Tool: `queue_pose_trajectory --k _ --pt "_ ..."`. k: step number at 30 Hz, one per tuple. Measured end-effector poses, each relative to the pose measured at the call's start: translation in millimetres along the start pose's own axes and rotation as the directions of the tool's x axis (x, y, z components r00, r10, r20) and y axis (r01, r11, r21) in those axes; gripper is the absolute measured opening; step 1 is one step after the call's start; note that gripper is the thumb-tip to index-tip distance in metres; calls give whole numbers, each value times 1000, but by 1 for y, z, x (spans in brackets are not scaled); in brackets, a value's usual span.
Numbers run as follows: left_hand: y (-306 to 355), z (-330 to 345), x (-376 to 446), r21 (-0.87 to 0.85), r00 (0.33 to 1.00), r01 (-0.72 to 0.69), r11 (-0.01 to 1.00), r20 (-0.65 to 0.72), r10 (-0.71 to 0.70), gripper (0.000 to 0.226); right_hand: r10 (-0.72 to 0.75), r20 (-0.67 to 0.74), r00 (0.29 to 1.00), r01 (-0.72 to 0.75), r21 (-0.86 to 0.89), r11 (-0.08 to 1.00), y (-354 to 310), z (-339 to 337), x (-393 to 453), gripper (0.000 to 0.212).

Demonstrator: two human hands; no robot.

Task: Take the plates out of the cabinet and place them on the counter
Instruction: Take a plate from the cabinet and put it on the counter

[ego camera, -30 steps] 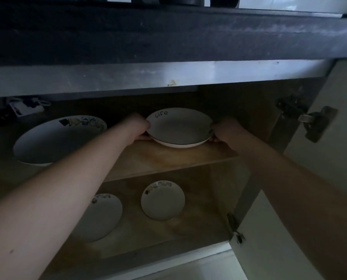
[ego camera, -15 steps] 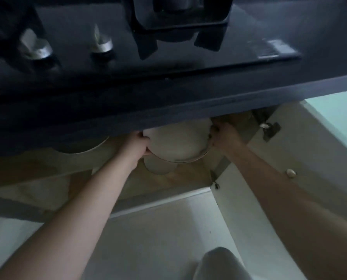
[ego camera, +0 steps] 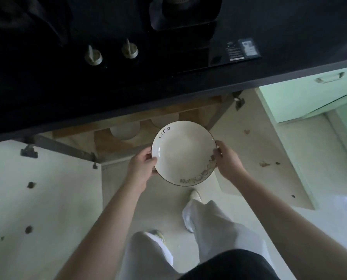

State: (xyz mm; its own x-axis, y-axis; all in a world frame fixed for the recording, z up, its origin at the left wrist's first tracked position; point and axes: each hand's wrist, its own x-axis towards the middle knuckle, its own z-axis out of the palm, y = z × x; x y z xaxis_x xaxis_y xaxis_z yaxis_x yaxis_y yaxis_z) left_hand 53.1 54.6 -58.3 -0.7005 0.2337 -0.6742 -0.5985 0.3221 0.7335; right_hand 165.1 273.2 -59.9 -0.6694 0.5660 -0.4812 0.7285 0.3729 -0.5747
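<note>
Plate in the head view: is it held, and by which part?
Yes. The left hand and right hand grip the plate by opposite sides of its rim.

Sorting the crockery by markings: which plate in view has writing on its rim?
The plate held between both hands, with handwritten "life" on its far-left rim; the two plates in the cabinet show plain white edges only.

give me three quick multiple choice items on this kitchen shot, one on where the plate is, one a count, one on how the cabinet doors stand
1. Where is the plate?
A. on the counter
B. held in front of the cabinet
C. on the floor

2. How many stove knobs show?
A. two
B. four
C. none

3. The cabinet doors are
A. shut
B. open
C. missing

Answers:
1 B, the left hand and right hand grip its rim in front of the cabinet, below the counter.
2 A, one knob and a second knob.
3 B, the left door and right door are swung out.
</note>
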Motion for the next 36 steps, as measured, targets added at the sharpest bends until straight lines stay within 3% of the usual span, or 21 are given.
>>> queue_pose_trajectory --k 8,14,20,28,36 --pt "-1 -60 -148 -52 999 -7 999 47 9 38 -89 127 988 103 -113 988 -37 -36 -129 23" --pt "11 -100 -216 -49 995 -94 994 39 96 36 -166 73 983 173 -99 980 -68 -40 -195 21" --pt "35 -126 -259 -20 969 -216 976 121 216 34 -200 -24 980 201 41 979 -77 -52 -259 20" --pt "58 -89 -277 1 922 -313 950 240 304 32 -164 -207 964 194 132 972 -56 -95 -300 26" --pt "74 -12 -290 21 891 -316 949 350 289 29 -106 -303 947 186 248 951 -8 -158 -320 23"
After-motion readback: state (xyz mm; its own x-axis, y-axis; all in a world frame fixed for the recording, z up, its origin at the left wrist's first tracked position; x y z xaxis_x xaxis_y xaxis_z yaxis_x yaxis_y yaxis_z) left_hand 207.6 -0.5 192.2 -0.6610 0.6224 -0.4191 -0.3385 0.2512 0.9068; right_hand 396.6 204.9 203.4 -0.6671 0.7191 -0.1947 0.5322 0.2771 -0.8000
